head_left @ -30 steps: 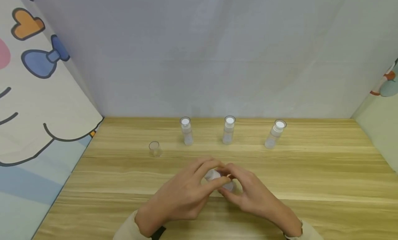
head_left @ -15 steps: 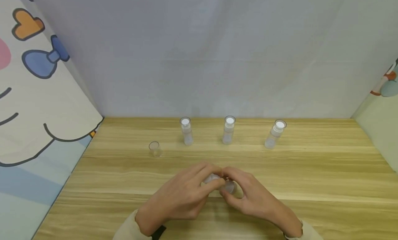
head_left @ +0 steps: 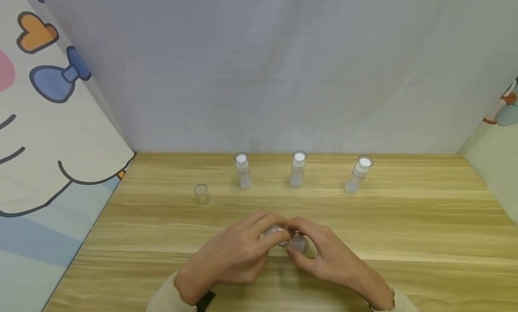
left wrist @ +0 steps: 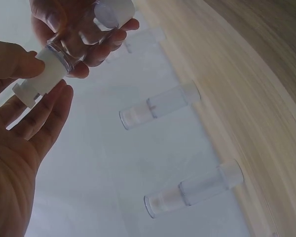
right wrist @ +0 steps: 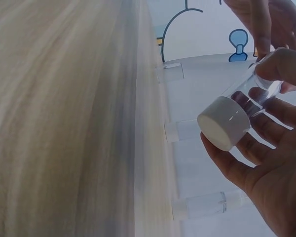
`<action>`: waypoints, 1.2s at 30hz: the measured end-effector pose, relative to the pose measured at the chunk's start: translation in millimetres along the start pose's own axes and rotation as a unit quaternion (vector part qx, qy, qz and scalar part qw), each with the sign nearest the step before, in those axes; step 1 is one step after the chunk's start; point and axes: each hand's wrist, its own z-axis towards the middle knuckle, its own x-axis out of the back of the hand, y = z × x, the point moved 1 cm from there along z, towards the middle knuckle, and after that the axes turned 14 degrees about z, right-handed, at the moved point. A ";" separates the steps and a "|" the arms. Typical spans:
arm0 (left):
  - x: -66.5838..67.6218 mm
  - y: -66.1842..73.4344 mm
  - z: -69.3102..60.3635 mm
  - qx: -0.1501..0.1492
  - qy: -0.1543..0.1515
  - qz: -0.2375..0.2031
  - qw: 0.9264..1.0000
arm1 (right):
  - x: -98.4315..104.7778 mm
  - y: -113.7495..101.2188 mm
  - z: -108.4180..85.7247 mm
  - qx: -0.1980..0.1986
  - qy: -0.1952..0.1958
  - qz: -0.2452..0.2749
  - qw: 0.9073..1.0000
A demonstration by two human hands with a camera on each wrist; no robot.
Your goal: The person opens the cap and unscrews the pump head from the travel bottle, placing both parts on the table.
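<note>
Right wrist, right hand (right wrist: 275,163) gripping bottle (right wrist: 237,109)

The bottle (right wrist: 240,90) looks like clear plastic, pretty glossy, with a smooth, satiny white base (right wrist: 222,123). White top (left wrist: 51,74) seems kinda matt. Table (head_left: 404,222) is smooth wood grain, backdrop (head_left: 283,78) matt, lightly creased cloth, little cup (head_left: 202,196) shiny and see-through.

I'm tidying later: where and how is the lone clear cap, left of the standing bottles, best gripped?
Probably pinch the clear cap across its side walls, coming down from above: it stands upright, short and round, apart from the standing bottles, leaving room on both sides.
</note>
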 end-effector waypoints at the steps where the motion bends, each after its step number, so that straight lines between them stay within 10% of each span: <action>1: 0.1 -0.2 -0.1 0.000 0.000 -0.001 1.000 | 0.0 -0.4 0.1 0.001 0.001 -0.001 1.000; 36: 7.9 -7.6 -5.1 0.035 0.009 0.012 0.999 | -1.3 -4.4 -0.5 0.001 0.009 -0.011 1.000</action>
